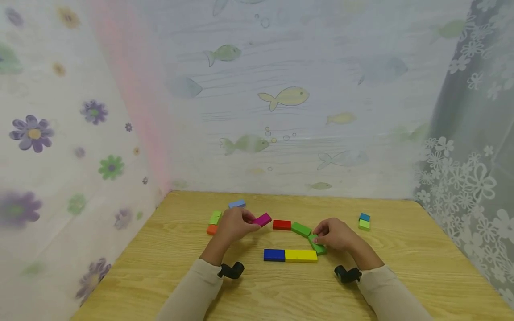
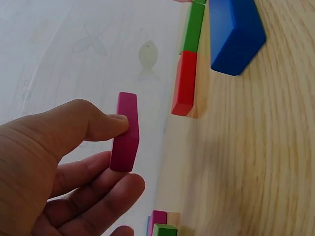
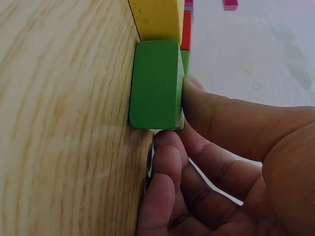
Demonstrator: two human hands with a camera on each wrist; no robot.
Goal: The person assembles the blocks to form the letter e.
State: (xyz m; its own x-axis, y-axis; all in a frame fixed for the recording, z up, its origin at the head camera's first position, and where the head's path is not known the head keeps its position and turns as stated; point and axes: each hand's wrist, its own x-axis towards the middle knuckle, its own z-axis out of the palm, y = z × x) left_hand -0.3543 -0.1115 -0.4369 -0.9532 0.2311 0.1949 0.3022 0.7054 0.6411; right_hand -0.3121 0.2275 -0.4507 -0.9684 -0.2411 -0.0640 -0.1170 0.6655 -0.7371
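**Grip and Block Status**

I view a pale, fish-printed sheet (image 1: 287, 58) behind a table (image 1: 180, 285) with streaked wood grain. Two plain cream sleeves (image 1: 192, 292) extend over the surface. The left hand (image 1: 230, 225) and the right hand (image 1: 337, 234) are each closed in a pinch.

The yellow bar (image 1: 302, 256), a long, flat piece, lies on the table; a navy block (image 1: 274, 255) abuts its left end. At its right end sits the near green block (image 3: 155, 84), a smooth cuboid with softened corners, resting on the table and gripped by my right side. The far green block (image 1: 301, 229) and the red block (image 1: 282, 225) continue the curve leftward. The left side grips a smooth magenta block (image 1: 263, 220) between thumb and fingers, raised off the table, left of the red piece and apart from it.

Appearing smallest, a blue block (image 1: 364, 217) adjoins a lime block (image 1: 364, 225) at far right.
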